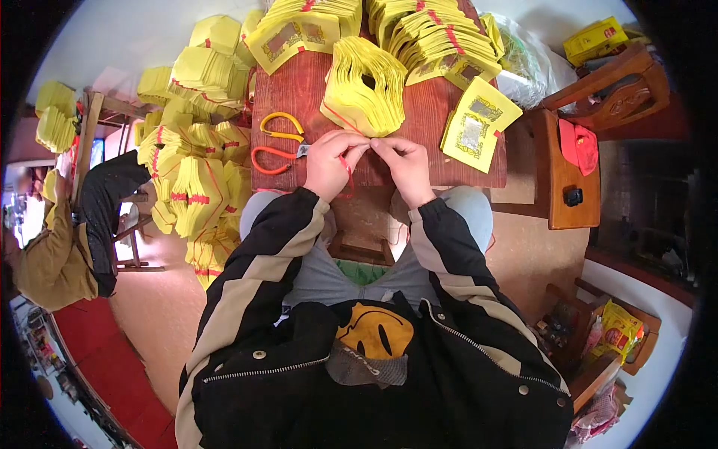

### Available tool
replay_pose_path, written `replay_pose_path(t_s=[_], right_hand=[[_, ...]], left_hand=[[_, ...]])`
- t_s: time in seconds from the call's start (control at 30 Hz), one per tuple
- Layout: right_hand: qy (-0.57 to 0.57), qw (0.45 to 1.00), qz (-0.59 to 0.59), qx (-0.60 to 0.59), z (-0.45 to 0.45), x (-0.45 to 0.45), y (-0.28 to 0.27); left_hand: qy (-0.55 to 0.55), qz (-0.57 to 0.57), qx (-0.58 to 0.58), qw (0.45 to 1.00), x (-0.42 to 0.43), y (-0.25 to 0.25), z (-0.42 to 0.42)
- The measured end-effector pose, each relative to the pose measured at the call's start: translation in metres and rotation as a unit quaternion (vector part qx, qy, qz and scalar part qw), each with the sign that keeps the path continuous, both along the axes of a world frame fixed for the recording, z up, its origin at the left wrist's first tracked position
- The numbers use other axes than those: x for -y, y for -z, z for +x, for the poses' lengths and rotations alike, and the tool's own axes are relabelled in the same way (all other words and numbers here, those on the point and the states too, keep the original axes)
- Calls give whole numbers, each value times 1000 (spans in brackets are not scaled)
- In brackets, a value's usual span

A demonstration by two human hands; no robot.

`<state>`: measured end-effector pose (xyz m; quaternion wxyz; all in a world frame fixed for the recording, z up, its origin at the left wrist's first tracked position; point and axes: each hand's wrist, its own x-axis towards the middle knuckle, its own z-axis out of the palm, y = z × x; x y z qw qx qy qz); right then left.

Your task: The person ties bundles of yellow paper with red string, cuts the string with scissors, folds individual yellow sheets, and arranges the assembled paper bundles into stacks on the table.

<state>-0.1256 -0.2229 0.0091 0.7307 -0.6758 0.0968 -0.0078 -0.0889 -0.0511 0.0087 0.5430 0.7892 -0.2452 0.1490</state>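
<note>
A bundle of folded yellow papers (364, 86) lies on the red-brown wooden table (288, 93), a red string running along its lower left side. At its near end my left hand (334, 161) and my right hand (404, 166) meet, fingertips pinched on the red string (348, 168), whose loose end hangs below my left fingers. Orange-handled scissors (280, 142) lie just left of my left hand. To the right rests a flat yellow paper stack (479, 127) with a printed silver panel.
More yellow bundles (198, 187) are piled left of the table, others (441, 41) along its far side. A person in a brown top (52, 262) is at the far left. A wooden chair (572, 150) with a red cap (577, 144) stands right.
</note>
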Motion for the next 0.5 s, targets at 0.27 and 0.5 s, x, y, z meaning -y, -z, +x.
replay_pose_path(t_s=[0.27, 0.5], right_hand=[[-5, 983, 173, -62, 4, 0, 15], [53, 959, 257, -111, 1, 5, 20]], left_hand=[[-4, 28, -9, 1000, -4, 2, 3], [-37, 50, -46, 997, -12, 1, 6]])
